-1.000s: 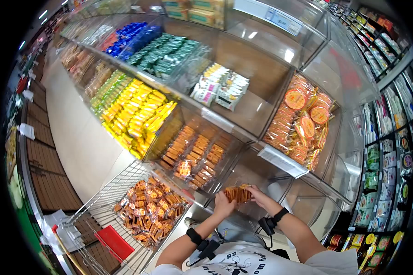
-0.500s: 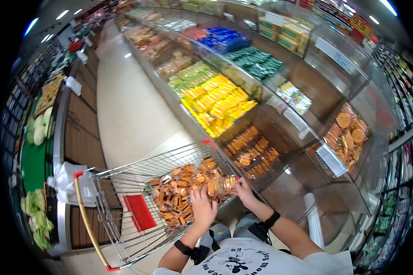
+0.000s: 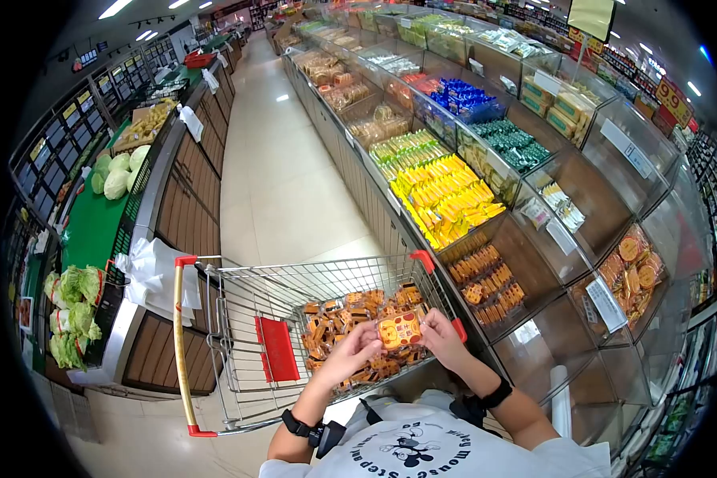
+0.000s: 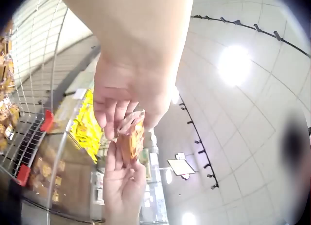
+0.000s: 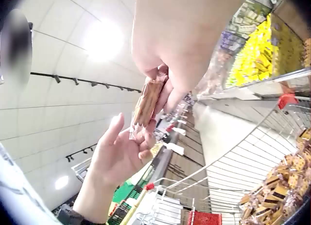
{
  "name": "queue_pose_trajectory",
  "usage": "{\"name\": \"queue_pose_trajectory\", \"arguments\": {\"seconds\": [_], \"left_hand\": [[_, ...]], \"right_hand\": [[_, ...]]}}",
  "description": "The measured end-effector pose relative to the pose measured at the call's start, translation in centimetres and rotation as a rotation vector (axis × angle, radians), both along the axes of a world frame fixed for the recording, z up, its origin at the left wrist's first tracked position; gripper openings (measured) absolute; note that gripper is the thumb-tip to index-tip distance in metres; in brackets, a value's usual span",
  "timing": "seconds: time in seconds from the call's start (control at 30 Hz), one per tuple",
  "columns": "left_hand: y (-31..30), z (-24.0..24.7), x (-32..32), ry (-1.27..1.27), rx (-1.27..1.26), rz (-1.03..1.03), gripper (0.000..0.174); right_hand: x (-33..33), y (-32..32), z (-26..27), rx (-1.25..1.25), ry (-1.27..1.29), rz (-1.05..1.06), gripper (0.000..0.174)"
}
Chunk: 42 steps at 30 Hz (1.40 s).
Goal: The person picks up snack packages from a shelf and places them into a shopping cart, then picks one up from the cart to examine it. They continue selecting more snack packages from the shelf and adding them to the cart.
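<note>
- The packet (image 3: 399,331) is held between the two hands, above the pile (image 3: 334,321) of wrapped biscuits in the cart (image 3: 311,265). Its yellow and red printed face is turned up to the head view.
- The left hand (image 3: 347,356) is partly open: its fingers curve loosely round one end of the packet, and its thumb stands out, clear of the wrapper in the right wrist view.
- The right hand (image 3: 444,342) is mostly closed, pinching the opposite end of the packet between thumb and fingers.
- The cart has red corners, a red panel (image 3: 276,350) and a long yellowish handle (image 3: 180,350). It stands beside the bins, on the left hand's side of them.
- The nearest filled bin holds rows of brown biscuits (image 3: 490,285); next to it lie yellow packets (image 3: 446,191), with green-and-white packets (image 3: 406,151) just past them.
- Further over are dark green packets (image 3: 510,146) and blue packets (image 3: 462,98).
- Round orange packs (image 3: 633,271) lie in a bin behind a white label (image 3: 606,303).
- Across the aisle, a green-topped worktop (image 3: 94,231) carries leafy lettuces (image 3: 76,311) and pale cabbages (image 3: 117,177); white bags (image 3: 147,275) hang at its near end.
</note>
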<state>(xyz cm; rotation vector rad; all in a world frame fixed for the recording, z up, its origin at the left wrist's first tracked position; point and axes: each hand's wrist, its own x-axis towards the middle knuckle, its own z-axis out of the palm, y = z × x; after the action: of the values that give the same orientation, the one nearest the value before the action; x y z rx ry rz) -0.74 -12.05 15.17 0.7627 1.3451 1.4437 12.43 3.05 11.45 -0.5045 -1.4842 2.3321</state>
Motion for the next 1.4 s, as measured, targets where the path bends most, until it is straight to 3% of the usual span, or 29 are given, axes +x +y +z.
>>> {"name": "queue_pose_trajectory", "arguments": {"seconds": [0.1, 0.17, 0.2, 0.3, 0.33, 0.47, 0.57, 0.6, 0.7, 0.73, 0.83, 0.93, 0.97, 1.07, 1.17, 1.2, 1.33, 1.4], "left_hand": [[0.6, 0.7, 0.5, 0.084, 0.178, 0.075, 0.027], [0.7, 2.3, 0.8, 0.308, 0.182, 0.157, 0.024], [0.7, 3.3, 1.0, 0.418, 0.183, 0.197, 0.022], [0.8, 5.4, 1.6, 0.576, 0.181, 0.174, 0.015], [0.9, 5.7, 1.8, 0.51, 0.132, 0.189, 0.015], [1.3, 4.9, 1.8, 0.218, 0.233, 0.101, 0.02], [2.6, 6.3, 3.2, -0.027, 0.19, 0.321, 0.024], [2.8, 7.4, 3.5, -0.057, 0.198, 0.387, 0.028], [1.2, 5.2, 1.5, -0.24, 0.187, 0.083, 0.028], [0.8, 5.5, 1.6, -0.24, 0.17, 0.013, 0.023], [-0.3, 6.5, 1.5, 0.054, 0.107, 0.086, 0.019], [-1.3, 7.7, 1.7, 0.073, 0.199, 0.144, 0.013], [-1.6, 7.9, 1.8, 0.111, 0.235, 0.172, 0.012], [-3.0, 9.1, 2.1, 0.161, 0.306, 0.302, 0.009], [-4.2, 9.2, 2.3, 0.221, 0.352, 0.411, 0.009], [-4.5, 9.1, 2.5, 0.247, 0.358, 0.436, 0.009], [-5.3, 9.0, 3.3, 0.315, 0.41, 0.498, 0.011], [-6.0, 9.1, 3.2, 0.309, 0.361, 0.506, 0.011]], "right_hand": [[0.7, -0.8, 2.9, 0.136, 0.073, -0.026, 0.006], [0.8, -1.3, 5.0, 0.256, 0.17, -0.109, 0.01], [1.3, -1.5, 5.9, 0.165, 0.173, -0.102, 0.017], [2.6, -1.2, 7.9, 0.624, 0.056, -0.077, 0.022], [2.9, -1.5, 8.7, 0.626, 0.042, -0.12, 0.026], [3.9, -2.2, 9.7, 1.099, 0.247, -0.269, 0.029], [4.0, -2.5, 10.3, 1.673, 0.323, -0.463, 0.027], [4.2, -2.5, 10.5, 1.764, 0.349, -0.48, 0.03], [4.3, -2.9, 9.6, 1.848, 0.42, -0.493, 0.025], [4.2, -3.1, 9.4, 1.926, 0.396, -0.469, 0.018], [3.9, -4.0, 9.3, 2.038, 0.454, -0.438, 0.016], [3.4, -4.9, 9.4, 2.037, 0.489, -0.462, 0.014], [3.0, -4.9, 9.0, 2.062, 0.464, -0.496, 0.021], [2.9, -5.0, 10.2, 1.473, 0.414, -0.444, 0.041], [2.3, -5.1, 10.4, 0.965, 0.335, -0.443, 0.033], [2.0, -5.0, 11.0, 0.852, 0.382, -0.345, 0.022], [2.0, -6.4, 12.1, 0.654, 0.067, -0.053, 0.015], [1.7, -6.4, 12.2, 0.542, 0.068, 0.069, 0.014]]}}
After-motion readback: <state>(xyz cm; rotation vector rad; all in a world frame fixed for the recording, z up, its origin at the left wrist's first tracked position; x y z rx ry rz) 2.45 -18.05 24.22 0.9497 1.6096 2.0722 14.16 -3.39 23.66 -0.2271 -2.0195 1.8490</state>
